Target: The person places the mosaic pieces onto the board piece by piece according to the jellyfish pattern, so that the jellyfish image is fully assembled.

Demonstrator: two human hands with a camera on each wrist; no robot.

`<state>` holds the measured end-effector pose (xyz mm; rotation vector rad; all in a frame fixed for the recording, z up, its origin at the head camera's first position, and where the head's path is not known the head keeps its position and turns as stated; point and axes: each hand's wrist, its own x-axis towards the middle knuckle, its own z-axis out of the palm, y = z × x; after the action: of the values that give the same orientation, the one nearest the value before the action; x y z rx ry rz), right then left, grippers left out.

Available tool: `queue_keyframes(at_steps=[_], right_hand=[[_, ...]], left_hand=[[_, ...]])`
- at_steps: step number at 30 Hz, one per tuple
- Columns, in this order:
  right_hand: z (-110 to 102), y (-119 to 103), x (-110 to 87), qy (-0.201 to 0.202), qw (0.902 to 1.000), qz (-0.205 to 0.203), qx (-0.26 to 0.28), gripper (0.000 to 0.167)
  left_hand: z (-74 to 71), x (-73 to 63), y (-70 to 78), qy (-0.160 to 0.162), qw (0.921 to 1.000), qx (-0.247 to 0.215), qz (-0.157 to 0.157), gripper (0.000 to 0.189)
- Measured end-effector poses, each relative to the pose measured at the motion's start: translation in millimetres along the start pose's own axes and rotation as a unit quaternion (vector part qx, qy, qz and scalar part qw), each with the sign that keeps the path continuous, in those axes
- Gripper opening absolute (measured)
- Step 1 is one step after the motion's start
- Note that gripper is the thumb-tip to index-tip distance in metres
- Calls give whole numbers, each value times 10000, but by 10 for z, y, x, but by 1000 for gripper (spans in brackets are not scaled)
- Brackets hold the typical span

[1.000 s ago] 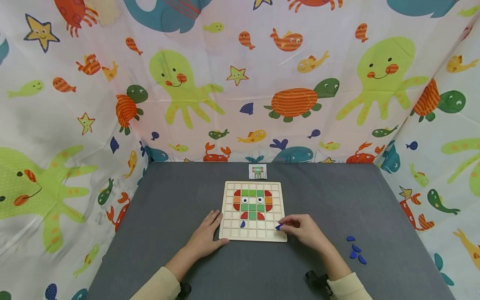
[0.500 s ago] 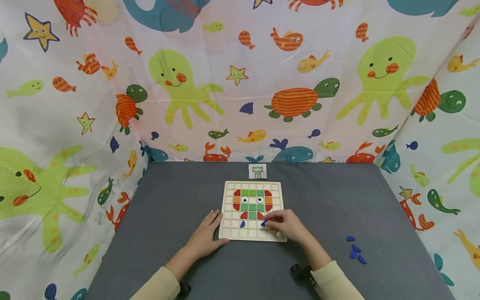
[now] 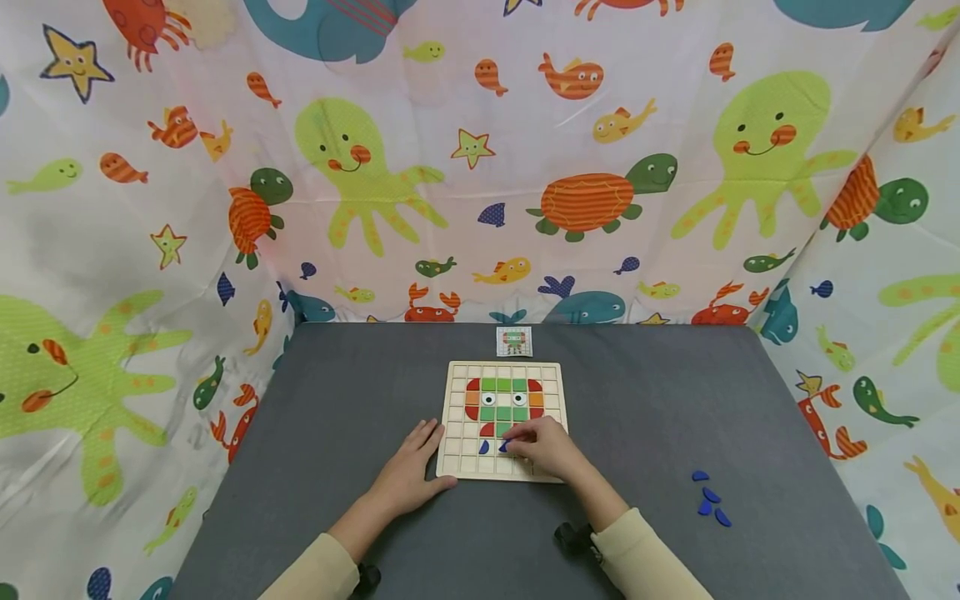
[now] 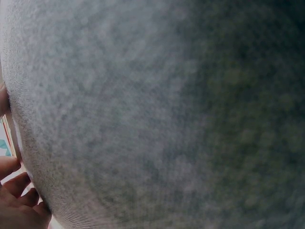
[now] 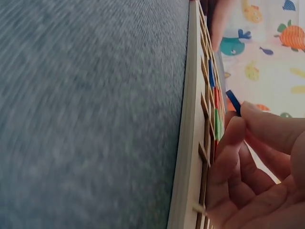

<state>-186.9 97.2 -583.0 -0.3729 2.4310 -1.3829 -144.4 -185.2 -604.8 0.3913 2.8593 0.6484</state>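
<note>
A wooden grid board lies on the grey table, with red, orange and green tiles and two eye tiles set in its cells. One blue piece sits in a cell below the red tile on the left. Between thumb and forefinger, my right hand pinches a second blue piece, tilted just above the board, right of the first. That hand hides some cells at the lower right. My left hand rests at the board's left edge, fingers extended along it and thumb at the near corner.
Several loose blue pieces lie on the table at the right. A small picture card with a coloured figure lies behind the board. A curtain printed with sea animals hangs at the back and sides.
My right hand has moved left across the board with the blue piece, from its right edge to near the middle. My left hand has stayed at the board's edge.
</note>
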Motion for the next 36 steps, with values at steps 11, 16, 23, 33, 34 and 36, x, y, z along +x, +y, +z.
queue_keyframes(at_steps=[11, 16, 23, 33, 34, 36], right_hand=[[128, -83, 28, 352, 9980, 85, -523, 3], [155, -76, 42, 481, 9947, 30, -907, 4], [202, -102, 28, 632, 9889, -185, -1335, 9], [252, -203, -19, 786, 9809, -140, -1774, 5], [252, -216, -21, 797, 9799, -125, -1823, 5], [248, -229, -32, 794, 9782, -121, -1915, 6]], left_hand=[[-25, -15, 24, -25, 10000, 40, -15, 97], [-40, -20, 36, -15, 10000, 16, 8, 96], [-55, -22, 42, 12, 10000, 26, 30, 96], [-42, -22, 32, -21, 10000, 65, 10, 96], [-45, -22, 30, -13, 10000, 56, 18, 95], [-44, -23, 31, 0, 10000, 39, 29, 95]])
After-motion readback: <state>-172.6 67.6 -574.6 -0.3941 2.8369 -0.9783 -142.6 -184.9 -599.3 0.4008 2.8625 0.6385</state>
